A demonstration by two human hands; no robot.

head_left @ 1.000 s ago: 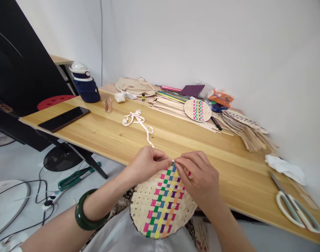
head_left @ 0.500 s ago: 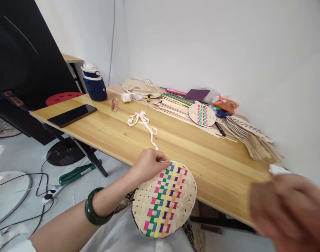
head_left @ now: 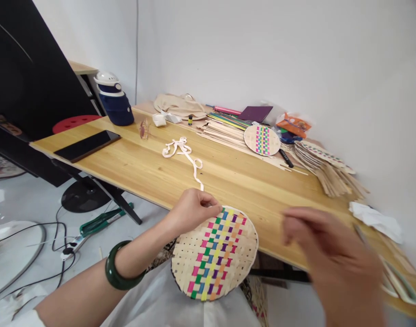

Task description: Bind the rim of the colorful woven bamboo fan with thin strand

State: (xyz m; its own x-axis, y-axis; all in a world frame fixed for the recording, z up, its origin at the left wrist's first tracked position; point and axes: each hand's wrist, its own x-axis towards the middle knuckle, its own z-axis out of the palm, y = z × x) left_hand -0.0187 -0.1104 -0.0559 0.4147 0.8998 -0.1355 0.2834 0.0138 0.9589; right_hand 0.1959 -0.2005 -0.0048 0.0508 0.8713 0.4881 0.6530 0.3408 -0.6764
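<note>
A round woven mat [head_left: 213, 259] of pale flat strips, with a band of pink, green, blue, yellow, purple and orange squares, rests tilted over my lap at the table's front edge. My left hand [head_left: 197, 209] pinches its upper rim between thumb and fingers. A narrow pale ribbon [head_left: 196, 170] runs from that hand back over the table to a loose tangle. My right hand [head_left: 333, 254] is raised in the air at the right, apart from the mat. Its thumb and forefinger are drawn together and somewhat blurred; whatever lies between them is hidden.
Scissors [head_left: 400, 281] and a crumpled white tissue [head_left: 376, 220] lie at the right. Behind are a second woven disc [head_left: 262, 140], a black pen [head_left: 286, 158], loose strips [head_left: 224, 136] and stacked woven pieces [head_left: 325, 165]. A phone [head_left: 87, 145] and blue jug [head_left: 115, 106] stand left.
My right hand has moved left and inward from the right edge, uncovering the scissors and more of the tissue. My left hand keeps its hold on the mat; the view has shifted slightly.
</note>
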